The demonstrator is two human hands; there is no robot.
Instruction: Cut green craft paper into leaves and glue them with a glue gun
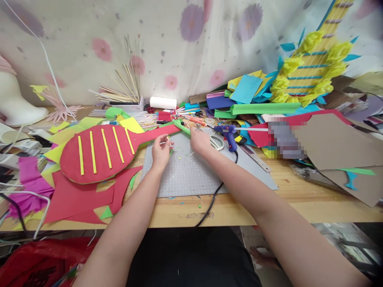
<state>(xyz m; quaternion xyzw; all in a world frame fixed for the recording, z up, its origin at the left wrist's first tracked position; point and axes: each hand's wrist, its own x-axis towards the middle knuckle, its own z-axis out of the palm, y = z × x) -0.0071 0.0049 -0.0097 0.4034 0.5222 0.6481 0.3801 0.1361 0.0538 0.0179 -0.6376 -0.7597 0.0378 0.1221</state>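
My left hand (pixel 160 150) is over the grey cutting mat (pixel 191 175), fingers pinched on a small thin stick with a bit of green. My right hand (pixel 200 140) rests at the mat's far edge, fingers curled on a green paper strip (pixel 182 126) beside scissors. A red paper guitar shape (pixel 101 153) with several yellow strips lies to the left, its neck reaching toward my hands. A blue glue gun (pixel 228 133) stands just right of my right hand, its black cord (pixel 213 199) running off the table's front edge.
Red paper offcuts (pixel 80 199) and magenta tissue (pixel 26 179) cover the left of the wooden table (pixel 299 203). Coloured paper sheets (pixel 248 95), a yellow-and-blue paper guitar (pixel 311 67), brown cardboard (pixel 338 143), a metal ruler (pixel 254 157), a tape roll (pixel 217 142) and wooden sticks (pixel 125 89) crowd the back.
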